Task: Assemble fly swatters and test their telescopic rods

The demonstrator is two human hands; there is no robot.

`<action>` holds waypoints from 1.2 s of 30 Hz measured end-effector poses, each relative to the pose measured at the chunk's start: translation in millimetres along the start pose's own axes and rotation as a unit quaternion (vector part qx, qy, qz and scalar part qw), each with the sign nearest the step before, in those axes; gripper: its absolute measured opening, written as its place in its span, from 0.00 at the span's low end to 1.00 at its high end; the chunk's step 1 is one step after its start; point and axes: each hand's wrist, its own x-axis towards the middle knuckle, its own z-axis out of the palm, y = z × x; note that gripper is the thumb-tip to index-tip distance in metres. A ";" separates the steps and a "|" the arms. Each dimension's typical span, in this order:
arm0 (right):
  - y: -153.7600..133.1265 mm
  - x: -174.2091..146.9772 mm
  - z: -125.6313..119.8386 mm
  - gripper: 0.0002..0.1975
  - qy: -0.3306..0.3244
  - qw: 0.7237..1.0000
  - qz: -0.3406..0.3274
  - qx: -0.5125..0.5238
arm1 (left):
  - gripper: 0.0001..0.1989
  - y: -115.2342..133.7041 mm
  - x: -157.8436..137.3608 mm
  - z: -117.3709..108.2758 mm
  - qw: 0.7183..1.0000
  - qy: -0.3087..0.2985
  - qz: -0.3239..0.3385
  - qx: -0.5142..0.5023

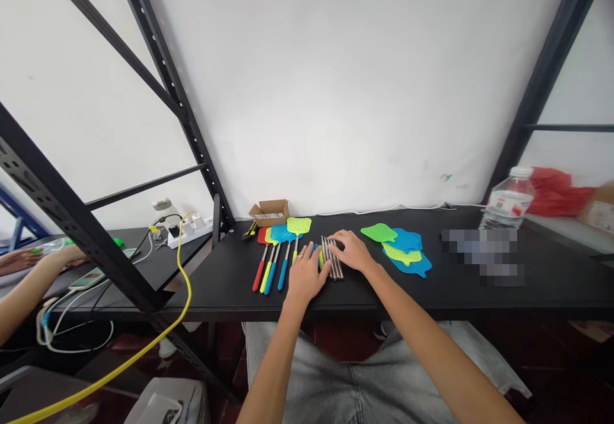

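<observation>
A row of silver metal rods [338, 271] lies on the black table in front of me. My right hand [354, 251] reaches over the rods from the right, its fingers apart and bent onto their upper ends. My left hand [306, 275] lies palm down just left of them, fingers spread over blue and yellow handles that it partly covers. Further left, fly swatters with red, yellow and blue heads lie side by side, among them a red-handled fly swatter [259, 275]. On the right is an overlapping pile of loose swatter heads, with a green swatter head [378, 233] and a blue swatter head [407, 240].
An open cardboard box [269, 212] stands at the back by the wall. A clear plastic bottle [509, 200] is at the right, near a blurred patch. A yellow cable [185, 270] hangs at the left, near a power strip [192, 232]. Another person's arm [33, 283] shows far left.
</observation>
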 end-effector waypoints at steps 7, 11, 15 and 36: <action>-2.7 -3.1 4.9 0.19 -0.099 0.986 -0.090 -0.095 | 0.18 2.2 0.5 -4.8 1.000 -0.003 0.018 -0.020; -2.5 -1.5 6.8 0.17 -0.098 0.987 -0.072 -0.102 | 0.17 4.4 0.9 -7.8 0.999 0.000 0.016 -0.030; -4.0 0.3 4.6 0.15 -0.083 0.991 -0.041 -0.091 | 0.16 5.9 0.9 -9.9 0.999 0.003 0.025 -0.038; 5.1 1.2 3.0 0.13 0.029 0.987 0.109 -0.110 | 0.16 7.0 3.1 -17.2 0.998 0.056 -0.026 -0.014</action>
